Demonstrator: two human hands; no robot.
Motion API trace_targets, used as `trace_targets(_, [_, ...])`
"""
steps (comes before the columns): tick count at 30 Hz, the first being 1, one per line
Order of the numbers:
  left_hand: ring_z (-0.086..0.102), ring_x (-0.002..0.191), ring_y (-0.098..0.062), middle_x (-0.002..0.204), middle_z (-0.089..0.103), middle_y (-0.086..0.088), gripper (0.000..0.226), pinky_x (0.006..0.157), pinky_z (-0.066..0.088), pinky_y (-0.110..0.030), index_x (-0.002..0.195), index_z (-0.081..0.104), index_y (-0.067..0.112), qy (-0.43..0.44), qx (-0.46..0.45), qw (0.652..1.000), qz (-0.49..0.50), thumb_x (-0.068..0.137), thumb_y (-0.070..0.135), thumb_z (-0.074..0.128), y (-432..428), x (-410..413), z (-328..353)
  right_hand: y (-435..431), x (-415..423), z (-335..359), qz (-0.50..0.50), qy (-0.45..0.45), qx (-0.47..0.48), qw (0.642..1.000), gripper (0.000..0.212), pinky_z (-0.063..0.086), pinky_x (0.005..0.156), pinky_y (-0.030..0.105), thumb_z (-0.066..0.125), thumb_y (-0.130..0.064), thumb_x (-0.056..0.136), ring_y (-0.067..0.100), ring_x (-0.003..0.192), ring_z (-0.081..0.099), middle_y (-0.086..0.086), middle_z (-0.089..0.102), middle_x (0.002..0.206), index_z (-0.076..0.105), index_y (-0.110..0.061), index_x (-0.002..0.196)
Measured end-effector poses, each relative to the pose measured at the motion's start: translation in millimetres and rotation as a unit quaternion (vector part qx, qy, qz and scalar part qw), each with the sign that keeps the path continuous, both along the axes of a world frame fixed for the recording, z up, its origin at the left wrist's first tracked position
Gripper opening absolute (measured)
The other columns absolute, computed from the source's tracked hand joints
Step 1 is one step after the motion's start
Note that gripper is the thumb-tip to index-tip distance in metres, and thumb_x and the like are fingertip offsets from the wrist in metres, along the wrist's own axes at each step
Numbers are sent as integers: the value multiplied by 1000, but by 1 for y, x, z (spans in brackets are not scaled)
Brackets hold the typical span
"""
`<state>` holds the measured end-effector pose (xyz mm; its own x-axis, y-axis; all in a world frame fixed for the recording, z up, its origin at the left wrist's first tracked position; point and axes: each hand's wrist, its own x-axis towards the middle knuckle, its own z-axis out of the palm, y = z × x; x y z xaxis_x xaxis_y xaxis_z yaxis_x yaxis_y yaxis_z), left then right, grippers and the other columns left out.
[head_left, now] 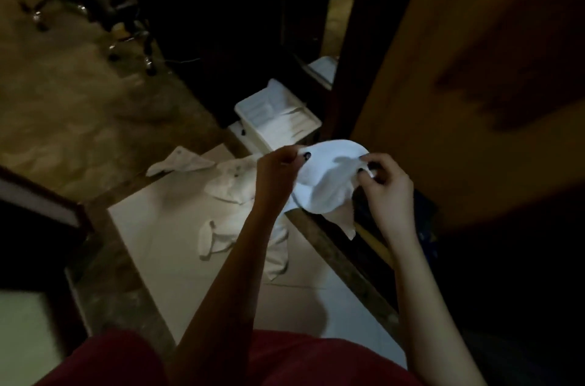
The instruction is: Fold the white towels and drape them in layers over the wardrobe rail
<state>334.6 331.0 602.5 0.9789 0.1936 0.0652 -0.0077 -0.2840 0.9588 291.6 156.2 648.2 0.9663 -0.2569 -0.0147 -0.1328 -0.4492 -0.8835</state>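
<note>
I'm looking down into a dim room of a home or guest lodging, most likely a bedroom. A tall brown wooden wardrobe door point(474, 69) fills my right side. The floor point(152, 243) is pale tile bordered with marbled brown stone. A chair's chrome wheeled base point(126, 37) shows farther back, and white towels point(231, 186) lie loose near a white plastic bin point(278, 119).

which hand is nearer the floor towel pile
Left. Both pinch a white towel; the left hand is over the towel pile, the right hand farther off, by the wooden door.
</note>
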Motion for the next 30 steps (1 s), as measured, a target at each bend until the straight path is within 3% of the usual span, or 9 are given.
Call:
trace_targets(2, [55,64,14,68,63,18,11,62,38,-8,90,76,8,-22,41,997,-66,88,10,66,-31,3,11,-25,-4,13,13,38,62,997,14,46,58,18,63,-5,90,2,59,58,5,67,77,69,-15,97])
trace_targets(5, [56,67,19,75,64,15,14,62,35,-1,90,76,6,-103,81,982,-137,88,2,63,-66,6,30,-56,-11,30,56,87,131,986,18,56,80,29,68,-5,88,13,89,69,2,74,92,70,-17,101])
trace_targets(7, [61,72,16,80,67,11,18,66,41,-3,95,75,6,-104,26,979,-174,88,-3,61,-83,8,44,-73,-14,38,48,73,89,992,17,57,86,40,66,-8,90,17,94,70,1,75,93,71,-20,100])
trace_targets(10, [65,80,9,85,70,12,22,72,47,-8,99,72,15,-57,-68,965,-248,92,-1,59,-105,15,64,-87,-15,54,-2,29,20,999,12,57,80,49,64,-13,92,23,81,70,4,73,80,73,-21,90])
trace_targets(13, [65,83,9,91,72,7,24,73,46,-8,101,69,22,-40,-90,946,-310,93,1,59,-122,23,79,-90,-11,71,-38,-11,-34,999,6,54,74,40,68,-14,90,23,79,65,4,69,83,74,-15,90])
trace_targets(18, [67,96,2,98,71,11,20,79,47,-11,107,71,13,11,-95,917,-387,96,7,56,-139,36,91,-96,-5,80,-90,-59,-95,990,6,45,77,28,70,-7,85,20,90,54,-8,51,84,74,-11,86])
trace_targets(22, [65,100,2,104,70,8,24,84,47,-12,113,66,17,35,-94,890,-446,99,7,50,-146,44,100,-100,-5,82,-133,-66,-98,984,5,35,76,5,71,-6,84,19,98,50,-11,47,87,71,-11,81])
trace_targets(26, [64,107,-7,112,69,-2,26,92,48,-19,118,64,12,63,-128,866,-479,96,5,54,-148,47,102,-104,-4,81,-151,-72,-72,983,19,42,81,22,73,-8,83,24,96,55,-11,52,86,66,-24,76])
trace_targets(30, [66,101,-11,107,69,-5,29,90,52,-23,113,65,17,92,-170,843,-501,90,0,58,-149,47,105,-105,-10,80,-146,-61,-69,985,9,42,89,30,70,-12,87,20,101,55,-10,58,89,73,-19,86])
